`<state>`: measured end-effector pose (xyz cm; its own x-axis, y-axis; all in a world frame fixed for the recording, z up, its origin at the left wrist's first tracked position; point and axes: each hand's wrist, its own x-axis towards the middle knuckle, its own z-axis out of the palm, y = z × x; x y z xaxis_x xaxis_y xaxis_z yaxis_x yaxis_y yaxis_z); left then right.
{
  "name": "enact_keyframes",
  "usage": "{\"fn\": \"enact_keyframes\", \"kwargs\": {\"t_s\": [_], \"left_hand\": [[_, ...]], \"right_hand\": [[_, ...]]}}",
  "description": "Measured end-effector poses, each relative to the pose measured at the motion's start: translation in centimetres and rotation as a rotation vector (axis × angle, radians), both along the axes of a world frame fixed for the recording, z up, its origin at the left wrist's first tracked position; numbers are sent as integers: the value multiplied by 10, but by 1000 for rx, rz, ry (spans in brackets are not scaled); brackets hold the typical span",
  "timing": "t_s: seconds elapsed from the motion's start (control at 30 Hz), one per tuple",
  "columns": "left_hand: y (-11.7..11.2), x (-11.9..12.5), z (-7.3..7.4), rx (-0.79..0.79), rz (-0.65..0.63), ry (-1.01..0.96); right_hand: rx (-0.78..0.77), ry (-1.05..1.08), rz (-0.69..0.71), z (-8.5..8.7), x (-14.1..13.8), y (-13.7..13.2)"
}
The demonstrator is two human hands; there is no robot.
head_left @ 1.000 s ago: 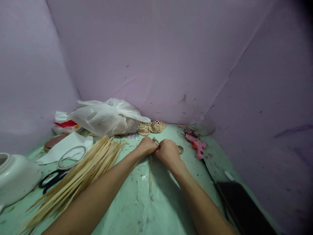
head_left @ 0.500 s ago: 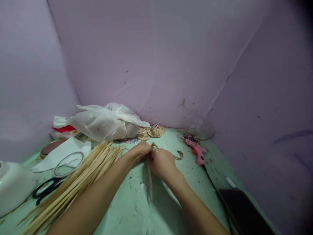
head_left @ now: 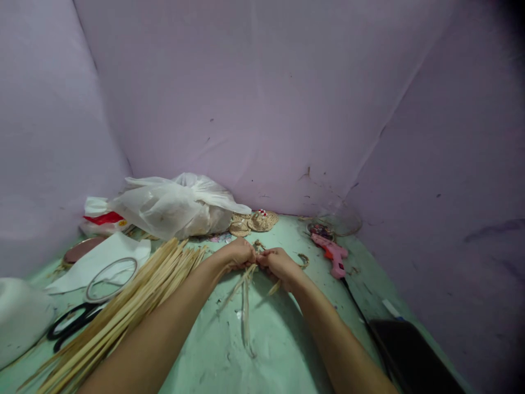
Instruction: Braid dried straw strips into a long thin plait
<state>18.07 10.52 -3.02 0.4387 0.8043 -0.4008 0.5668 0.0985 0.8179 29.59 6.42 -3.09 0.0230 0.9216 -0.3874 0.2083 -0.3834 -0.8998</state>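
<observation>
My left hand (head_left: pixel 240 254) and my right hand (head_left: pixel 278 264) meet over the middle of the green table, fingers closed in pinches on the same work. Between them are pale dried fibre strips (head_left: pixel 246 306), whose loose ends hang toward me. One strip end sticks out below my right hand. A narrow braid (head_left: pixel 303 260) of the same fibre runs beyond the hands and curls on the table to the right. The exact crossing of strips at my fingertips is hidden. A thick bundle of loose fibre strips (head_left: pixel 135 306) lies beside my left forearm.
Black-handled scissors (head_left: pixel 69 323), a wire ring (head_left: pixel 91 287) and a white container (head_left: pixel 24 323) stand left. Behind are a white plastic bag (head_left: pixel 172 208) and small woven hats (head_left: pixel 262 221). A pink glue gun (head_left: pixel 334 254) and a dark flat device (head_left: pixel 410 355) lie right.
My right hand has turned and opened slightly away from my left, now pinching at the strips. The hanging strip ends have spread apart, with several now visible.
</observation>
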Motion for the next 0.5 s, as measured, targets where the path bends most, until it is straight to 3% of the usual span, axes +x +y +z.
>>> {"fn": "enact_keyframes", "kwargs": {"t_s": [0.17, 0.27, 0.37, 0.5], "left_hand": [[-4, 1, 10, 149, -60, 74], [-5, -1, 21, 205, -76, 324], [-14, 5, 33, 328, -7, 544], [-39, 20, 38, 490, 36, 497]], "right_hand": [[74, -50, -61, -10, 4, 3], [89, -73, -87, -16, 4, 4], [69, -34, -123, -19, 2, 4], [96, -84, -73, -17, 0, 2]]}}
